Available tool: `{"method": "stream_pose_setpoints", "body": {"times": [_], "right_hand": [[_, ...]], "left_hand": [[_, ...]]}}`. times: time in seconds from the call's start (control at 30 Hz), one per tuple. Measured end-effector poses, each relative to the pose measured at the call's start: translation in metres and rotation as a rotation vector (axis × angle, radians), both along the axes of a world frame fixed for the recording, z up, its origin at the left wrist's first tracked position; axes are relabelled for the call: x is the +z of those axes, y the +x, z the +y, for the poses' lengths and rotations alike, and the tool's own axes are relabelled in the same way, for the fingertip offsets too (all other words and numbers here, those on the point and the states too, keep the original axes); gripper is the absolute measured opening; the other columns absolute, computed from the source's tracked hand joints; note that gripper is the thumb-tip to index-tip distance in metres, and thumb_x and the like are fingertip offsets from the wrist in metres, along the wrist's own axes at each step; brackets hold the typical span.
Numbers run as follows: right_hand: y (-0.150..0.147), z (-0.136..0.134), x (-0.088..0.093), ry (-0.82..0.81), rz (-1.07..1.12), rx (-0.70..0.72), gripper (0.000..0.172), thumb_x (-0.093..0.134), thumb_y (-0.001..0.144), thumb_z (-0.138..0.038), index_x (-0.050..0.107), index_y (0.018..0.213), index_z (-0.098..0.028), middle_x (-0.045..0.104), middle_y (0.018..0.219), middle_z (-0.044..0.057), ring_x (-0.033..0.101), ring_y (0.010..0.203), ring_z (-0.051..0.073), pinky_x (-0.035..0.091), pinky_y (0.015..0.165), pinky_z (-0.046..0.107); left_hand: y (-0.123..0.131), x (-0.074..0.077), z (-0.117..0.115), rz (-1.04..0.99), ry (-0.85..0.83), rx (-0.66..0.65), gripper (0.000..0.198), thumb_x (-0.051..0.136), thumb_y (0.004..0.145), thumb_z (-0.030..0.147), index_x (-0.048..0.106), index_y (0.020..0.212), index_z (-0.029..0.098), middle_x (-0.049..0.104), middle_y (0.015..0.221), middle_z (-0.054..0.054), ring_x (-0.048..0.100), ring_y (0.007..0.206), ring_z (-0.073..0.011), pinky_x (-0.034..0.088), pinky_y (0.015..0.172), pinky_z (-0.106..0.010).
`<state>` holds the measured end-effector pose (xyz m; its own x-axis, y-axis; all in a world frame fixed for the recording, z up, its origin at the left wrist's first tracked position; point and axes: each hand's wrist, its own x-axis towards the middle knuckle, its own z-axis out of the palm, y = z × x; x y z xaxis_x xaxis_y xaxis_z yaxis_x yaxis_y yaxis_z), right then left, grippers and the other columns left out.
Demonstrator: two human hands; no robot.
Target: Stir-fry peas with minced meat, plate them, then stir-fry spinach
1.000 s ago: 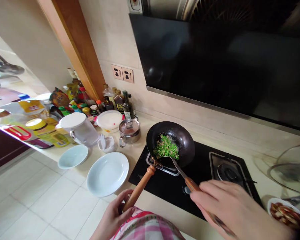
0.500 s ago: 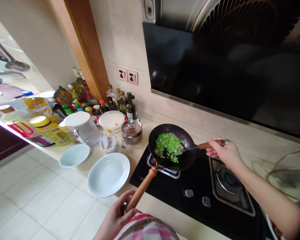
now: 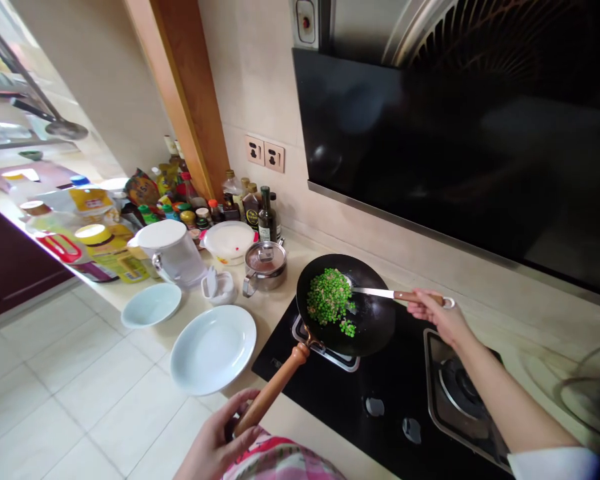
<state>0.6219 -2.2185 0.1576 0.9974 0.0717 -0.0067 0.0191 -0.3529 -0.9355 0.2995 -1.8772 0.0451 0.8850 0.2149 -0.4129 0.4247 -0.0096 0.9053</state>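
Note:
My left hand (image 3: 230, 427) is wrapped round the wooden handle of a black wok (image 3: 373, 317), which sits on the left burner of the stove. Inside the wok, green peas (image 3: 327, 295) with small pale bits are heaped toward the left side. My right hand (image 3: 440, 315) grips the wooden handle of a metal spatula (image 3: 377, 292). The spatula reaches in from the right, and its blade is partly hidden against the peas. Left of the wok, a white plate (image 3: 214, 350) and a pale bowl (image 3: 151, 307) stand on the counter.
A lidded steel pot (image 3: 265, 265), a white seasoning box (image 3: 219, 288) and a water pitcher (image 3: 173, 252) stand left of the stove, with several bottles behind. The right burner (image 3: 463, 383) has nothing on it. A dark range hood (image 3: 430, 160) hangs above.
The spatula has moved left and turned, pushing the peas into a tighter heap on the wok's left side. My left hand keeps its hold on the wok handle. The view has shifted slightly.

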Motion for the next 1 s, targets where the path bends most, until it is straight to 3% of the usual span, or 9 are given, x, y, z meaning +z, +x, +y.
{"method": "stream_pose_setpoints", "body": {"times": [0.13, 0.23, 0.3, 0.47, 0.57, 0.63, 0.7, 0.9, 1.0], "right_hand": [[-0.050, 0.002, 0.005, -0.165, -0.097, 0.309, 0.034, 0.063, 0.083, -0.046, 0.068, 0.102, -0.018, 0.074, 0.086, 0.009, 0.072, 0.075, 0.022, 0.060, 0.070, 0.034], [-0.088, -0.001, 0.034, -0.489, -0.497, 0.565, 0.020, 0.059, 0.088, -0.029, 0.069, 0.105, -0.028, 0.072, 0.103, 0.003, 0.069, 0.087, 0.019, 0.057, 0.078, 0.030], [-0.097, 0.003, 0.041, -0.642, -0.731, 0.567, 0.022, 0.056, 0.090, -0.022, 0.067, 0.108, -0.028, 0.070, 0.104, 0.002, 0.068, 0.084, 0.017, 0.055, 0.076, 0.028], [-0.089, 0.037, 0.002, -0.866, -1.022, 0.431, 0.022, 0.051, 0.091, -0.015, 0.068, 0.104, -0.020, 0.069, 0.091, 0.006, 0.067, 0.076, 0.017, 0.054, 0.068, 0.028], [-0.097, 0.047, -0.019, -0.764, -1.016, 0.582, 0.022, 0.050, 0.092, -0.016, 0.067, 0.106, -0.019, 0.068, 0.098, 0.009, 0.067, 0.086, 0.018, 0.055, 0.076, 0.029], [-0.109, 0.043, -0.015, -0.699, -0.950, 0.703, 0.024, 0.049, 0.092, -0.015, 0.066, 0.108, -0.020, 0.068, 0.102, 0.009, 0.066, 0.090, 0.017, 0.056, 0.078, 0.028], [-0.122, 0.033, 0.006, -0.701, -0.878, 0.793, 0.027, 0.048, 0.092, -0.014, 0.065, 0.110, -0.022, 0.068, 0.104, 0.008, 0.067, 0.090, 0.017, 0.056, 0.077, 0.026], [-0.154, 0.032, 0.112, -0.719, -0.759, 0.828, 0.024, 0.049, 0.091, -0.016, 0.065, 0.107, -0.024, 0.069, 0.096, 0.005, 0.067, 0.077, 0.014, 0.054, 0.066, 0.023], [-0.168, 0.056, 0.123, -0.745, -0.658, 0.849, 0.021, 0.048, 0.091, -0.017, 0.066, 0.098, -0.024, 0.067, 0.080, 0.001, 0.063, 0.066, 0.012, 0.051, 0.061, 0.024]], "left_hand": [[-0.001, 0.006, -0.001, 0.031, 0.017, 0.009, 0.056, 0.068, 0.074, 0.053, 0.059, 0.119, 0.021, 0.068, 0.094, -0.005, 0.061, 0.080, -0.0209, 0.049, 0.072, -0.029], [-0.003, 0.005, -0.001, 0.031, 0.027, 0.005, 0.055, 0.067, 0.076, 0.052, 0.057, 0.122, 0.023, 0.066, 0.089, -0.003, 0.059, 0.074, -0.0190, 0.048, 0.067, -0.027], [-0.003, 0.003, 0.000, 0.035, 0.028, -0.007, 0.055, 0.066, 0.077, 0.052, 0.056, 0.123, 0.023, 0.066, 0.088, -0.003, 0.058, 0.072, -0.0184, 0.047, 0.064, -0.027], [-0.001, 0.001, 0.003, -0.018, 0.051, -0.041, 0.053, 0.068, 0.076, 0.051, 0.058, 0.119, 0.021, 0.066, 0.087, -0.003, 0.058, 0.077, -0.0194, 0.048, 0.071, -0.029], [0.001, 0.003, 0.003, -0.033, 0.043, -0.061, 0.053, 0.068, 0.076, 0.050, 0.058, 0.119, 0.021, 0.066, 0.087, -0.003, 0.057, 0.071, -0.0175, 0.048, 0.066, -0.029], [0.002, 0.005, 0.004, -0.029, 0.040, -0.056, 0.054, 0.069, 0.075, 0.050, 0.059, 0.119, 0.021, 0.065, 0.086, -0.003, 0.056, 0.067, -0.0161, 0.047, 0.060, -0.027], [0.003, 0.006, 0.004, -0.027, 0.038, -0.043, 0.054, 0.071, 0.073, 0.049, 0.060, 0.117, 0.020, 0.066, 0.087, -0.003, 0.056, 0.065, -0.0155, 0.046, 0.057, -0.026], [0.006, 0.007, 0.004, -0.032, 0.017, -0.031, 0.057, 0.074, 0.068, 0.051, 0.063, 0.113, 0.020, 0.067, 0.086, -0.004, 0.059, 0.066, -0.0172, 0.049, 0.059, -0.027], [0.006, 0.006, 0.004, -0.048, 0.031, -0.039, 0.055, 0.073, 0.068, 0.051, 0.063, 0.112, 0.020, 0.068, 0.087, -0.004, 0.061, 0.070, -0.0193, 0.050, 0.065, -0.029]]}}
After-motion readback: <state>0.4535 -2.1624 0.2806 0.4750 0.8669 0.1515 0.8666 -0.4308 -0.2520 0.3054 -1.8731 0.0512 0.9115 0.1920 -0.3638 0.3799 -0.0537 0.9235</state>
